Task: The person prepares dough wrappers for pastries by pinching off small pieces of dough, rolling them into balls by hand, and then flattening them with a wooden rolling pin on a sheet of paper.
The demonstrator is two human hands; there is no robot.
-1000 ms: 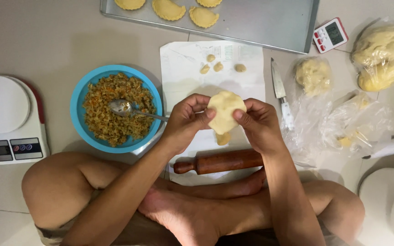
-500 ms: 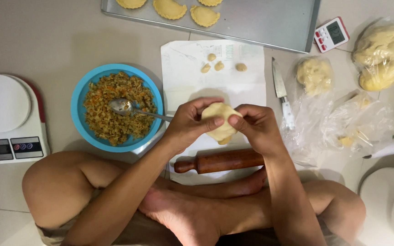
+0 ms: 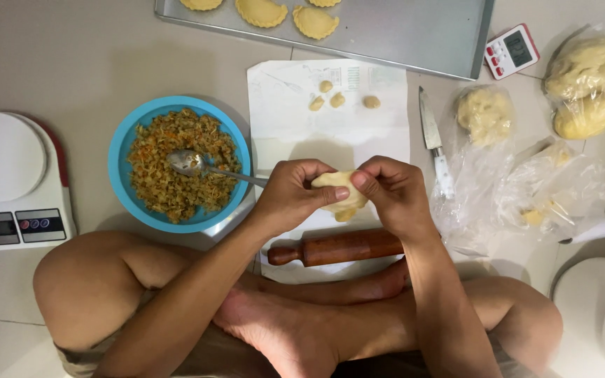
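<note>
My left hand (image 3: 292, 196) and my right hand (image 3: 393, 192) both grip a folded piece of pale dough (image 3: 337, 192) held above a white sheet (image 3: 330, 122) on the floor. The thumbs and fingertips pinch its top edge together. A wooden rolling pin (image 3: 337, 247) lies just below my hands, in front of my crossed legs. To the left stands a blue bowl (image 3: 124, 136) of brown-orange filling with a metal spoon (image 3: 197, 164) in it.
A metal baking tray (image 3: 400, 31) with shaped pastries (image 3: 260, 10) lies at the top. Small dough bits (image 3: 337, 98) sit on the sheet. A knife (image 3: 434, 143), bags of dough (image 3: 586, 77), a small timer (image 3: 511, 50), and a white kitchen scale (image 3: 12, 178) surround the spot.
The dough was a flat open round in my hands; it has since been folded over and both hands have closed in, pinching its edge.
</note>
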